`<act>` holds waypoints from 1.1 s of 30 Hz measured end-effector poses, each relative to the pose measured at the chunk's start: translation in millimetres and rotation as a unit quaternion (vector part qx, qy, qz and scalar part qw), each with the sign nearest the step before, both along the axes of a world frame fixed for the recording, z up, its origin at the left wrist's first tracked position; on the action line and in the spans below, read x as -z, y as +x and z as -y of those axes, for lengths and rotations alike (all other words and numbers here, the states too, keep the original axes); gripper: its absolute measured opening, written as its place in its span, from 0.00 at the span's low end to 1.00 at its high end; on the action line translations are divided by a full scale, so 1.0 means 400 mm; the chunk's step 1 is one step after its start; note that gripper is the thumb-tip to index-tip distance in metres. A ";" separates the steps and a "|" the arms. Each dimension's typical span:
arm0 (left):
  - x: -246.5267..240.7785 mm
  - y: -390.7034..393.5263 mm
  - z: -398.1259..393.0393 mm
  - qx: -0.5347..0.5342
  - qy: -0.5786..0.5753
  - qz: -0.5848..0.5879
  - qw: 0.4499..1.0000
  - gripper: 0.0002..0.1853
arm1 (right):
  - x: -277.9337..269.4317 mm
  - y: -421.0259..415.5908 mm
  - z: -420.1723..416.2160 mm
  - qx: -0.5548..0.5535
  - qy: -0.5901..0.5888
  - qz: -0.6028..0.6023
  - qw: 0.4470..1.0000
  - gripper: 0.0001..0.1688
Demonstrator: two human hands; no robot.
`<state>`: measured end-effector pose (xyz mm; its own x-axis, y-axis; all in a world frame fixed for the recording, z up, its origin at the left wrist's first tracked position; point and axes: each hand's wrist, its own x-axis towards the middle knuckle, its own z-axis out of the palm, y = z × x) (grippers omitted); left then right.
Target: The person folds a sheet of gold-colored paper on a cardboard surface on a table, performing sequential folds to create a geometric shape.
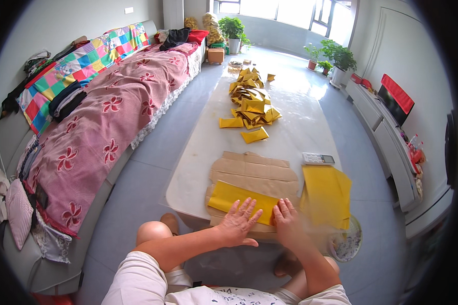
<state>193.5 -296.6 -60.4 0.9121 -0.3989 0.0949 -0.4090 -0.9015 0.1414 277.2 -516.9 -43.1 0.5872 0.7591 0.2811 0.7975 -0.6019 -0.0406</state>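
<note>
A folded strip of golden-yellow paper (229, 194) lies on a flattened piece of brown cardboard (252, 167) at the near end of the long low table. My left hand (238, 225) rests palm down on the strip's near edge with its fingers spread. At the strip's right end my right hand (288, 223) presses with its fingertips, slightly blurred. Flat yellow sheets (324, 194) are stacked to the right of the cardboard and reach over the table's edge. A heap of folded gold paper pieces (252, 99) lies farther up the table, with single pieces (255, 135) in front of it.
A white phone with buttons (318, 159) lies above the sheets. A round patterned container (347, 240) stands below the table's right corner. To the left is a sofa with a pink cover (118, 106); a low TV cabinet (385, 141) runs along the right wall. Potted plants stand near the window.
</note>
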 end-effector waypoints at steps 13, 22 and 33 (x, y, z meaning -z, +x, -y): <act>0.012 0.004 0.000 0.000 -0.028 0.014 1.000 0.59 | 0.012 -0.115 -0.035 -0.071 -0.042 0.017 0.996 0.46; -0.006 0.003 -0.007 0.008 -0.001 -0.007 1.000 0.60 | 0.033 -0.113 0.029 -0.032 -0.027 0.018 0.999 0.46; -0.006 0.013 -0.037 0.031 -0.014 0.009 0.999 0.58 | 0.037 -0.119 0.103 0.052 -0.033 0.027 0.998 0.42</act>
<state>198.7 -281.9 -57.9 0.8838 -0.4514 0.1229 -0.4665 -0.8702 0.1585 229.6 -558.0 -58.1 0.6489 0.7133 0.2648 0.7309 -0.6811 0.0433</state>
